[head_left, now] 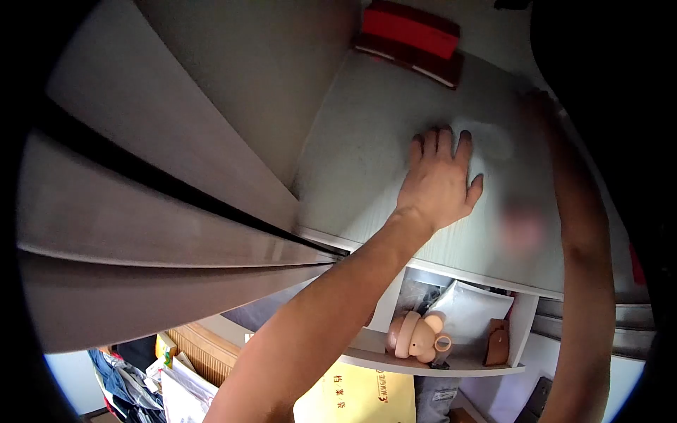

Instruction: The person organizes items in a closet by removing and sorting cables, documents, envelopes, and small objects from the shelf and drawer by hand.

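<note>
My left hand (441, 173) lies palm down on the light grey shelf surface (352, 162), its fingers spread and nothing visible under them. Farther right, my right arm reaches up along the shelf to my right hand (539, 106), which is dark and blurred at the edge of a shadow; its fingers cannot be made out. Beyond my left hand, a red box (409, 28) rests on a dark red flat item (430, 67) near the back of the shelf. Neither hand touches them.
Below the shelf, an open drawer (518, 331) holds a peach-coloured bear-shaped object (416, 335), a white packet (469, 310) and a brown item (497, 343). A yellow document envelope (356, 395) lies lower down. Curved grey door panels (155, 211) stand at the left, with clothes (127, 381) beneath.
</note>
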A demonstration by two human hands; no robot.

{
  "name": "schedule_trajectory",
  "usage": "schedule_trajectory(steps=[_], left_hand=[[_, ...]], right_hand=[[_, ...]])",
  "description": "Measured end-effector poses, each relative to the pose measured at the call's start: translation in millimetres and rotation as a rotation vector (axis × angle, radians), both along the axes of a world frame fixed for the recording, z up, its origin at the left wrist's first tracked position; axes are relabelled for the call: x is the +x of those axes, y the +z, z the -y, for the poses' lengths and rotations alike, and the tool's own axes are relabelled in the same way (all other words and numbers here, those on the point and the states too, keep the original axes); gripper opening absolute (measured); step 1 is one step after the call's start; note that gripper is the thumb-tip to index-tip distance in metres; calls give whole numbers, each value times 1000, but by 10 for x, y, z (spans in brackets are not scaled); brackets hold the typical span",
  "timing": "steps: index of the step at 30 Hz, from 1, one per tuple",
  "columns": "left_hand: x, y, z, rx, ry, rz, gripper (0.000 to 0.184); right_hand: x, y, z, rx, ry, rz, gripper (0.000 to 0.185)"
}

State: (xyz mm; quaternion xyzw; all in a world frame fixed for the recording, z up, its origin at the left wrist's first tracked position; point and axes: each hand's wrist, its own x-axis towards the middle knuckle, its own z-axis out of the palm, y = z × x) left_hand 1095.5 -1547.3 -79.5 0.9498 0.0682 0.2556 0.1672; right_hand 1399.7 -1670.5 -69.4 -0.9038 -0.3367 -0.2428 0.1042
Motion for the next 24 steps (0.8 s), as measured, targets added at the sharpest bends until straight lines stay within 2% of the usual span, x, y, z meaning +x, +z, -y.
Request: schedule_trajectory(steps=[11, 14, 15, 18, 19, 20, 21, 22, 23, 24], left_hand=[[13, 9, 3, -21, -18, 7, 60], [-4, 41, 15, 1, 13, 9, 56], [9, 20, 7, -5, -9, 85, 51], [-169, 173, -29, -280, -165, 241, 35], [-300, 197, 59, -478, -152, 259, 35], [-462, 298, 146, -948, -276, 180, 47], [-622, 397, 232, -1647, -372, 232, 59], [-784, 501, 319, -2150, -282, 312, 71], [-1176, 753, 336, -2336, -417, 182, 89], [-1526, 788, 399, -2318, -545, 185, 100]], right_hand=[[-252, 77, 193, 59, 31, 70, 27], [-797, 173, 365, 137, 99, 123, 28], [-1045, 197, 443, 155, 126, 134, 28], [-1949, 312, 647, 226, 219, 179, 29], [-2276, 341, 701, 247, 254, 188, 30], [-2597, 385, 748, 267, 291, 193, 30], [-2926, 426, 785, 278, 326, 200, 30], [-3240, 475, 809, 291, 363, 202, 31], [-3542, 547, 817, 295, 403, 217, 31], [-3856, 726, 772, 340, 445, 115, 36]])
